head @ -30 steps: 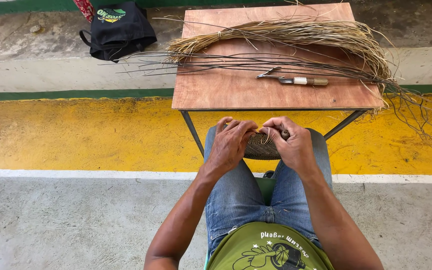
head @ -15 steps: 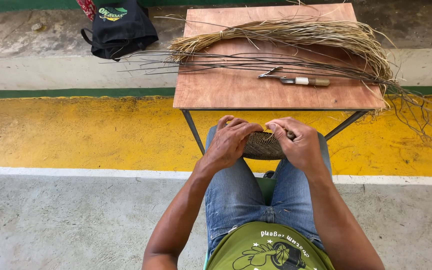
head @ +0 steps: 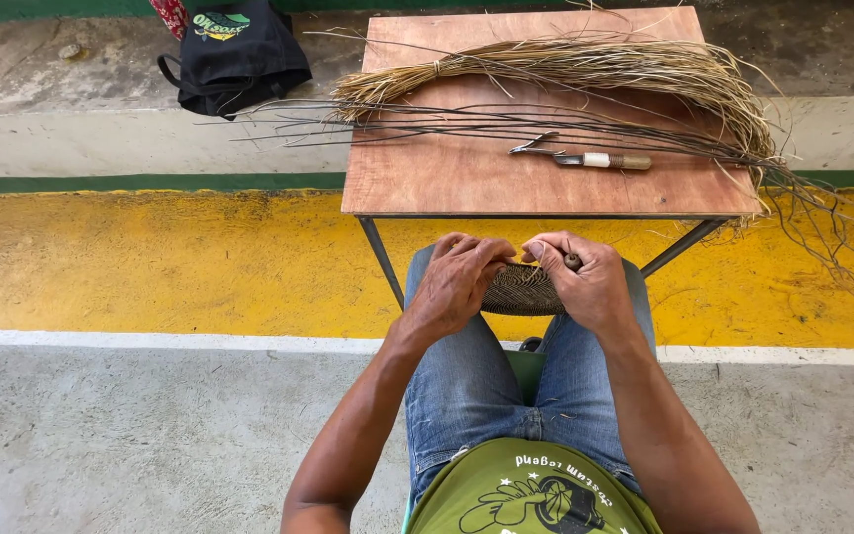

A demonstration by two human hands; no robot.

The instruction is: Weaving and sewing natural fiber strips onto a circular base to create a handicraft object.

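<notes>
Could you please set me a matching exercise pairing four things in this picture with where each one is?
Things:
1. woven disc
2. black bag
3. bundle of pale fibres
4. tool with a pale-banded handle

Places:
A. on the concrete ledge left of the table
B. along the far side of the tabletop
C. between both hands over the knees
D. on the tabletop, nearer than the fibres

Pairs: 1-C, 2-A, 3-B, 4-D

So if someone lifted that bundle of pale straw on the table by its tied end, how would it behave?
The straw bundle would probably droop, since its long strands already curve and spill over the table edge. It looks light, being thin dry fibre. Loose strands stick out, so some may slip free or snag the dark sticks beside it.
</notes>
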